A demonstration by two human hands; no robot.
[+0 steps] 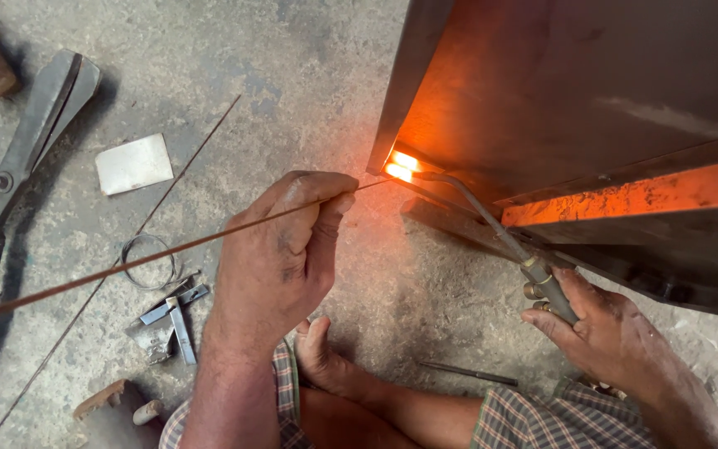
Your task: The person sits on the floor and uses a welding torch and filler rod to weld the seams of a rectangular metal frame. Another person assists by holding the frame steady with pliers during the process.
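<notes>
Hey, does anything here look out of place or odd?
Yes: a bare foot rests on the concrete floor just below the glowing flame, where the left hand feeds a filler rod and the right hand holds the torch.

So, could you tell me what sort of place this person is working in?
Most likely a small metal workshop, working on the floor. The right hand holds a gas torch whose flame heats a steel box, the left hand feeds a filler rod, and large shears lie on the concrete floor.
</notes>
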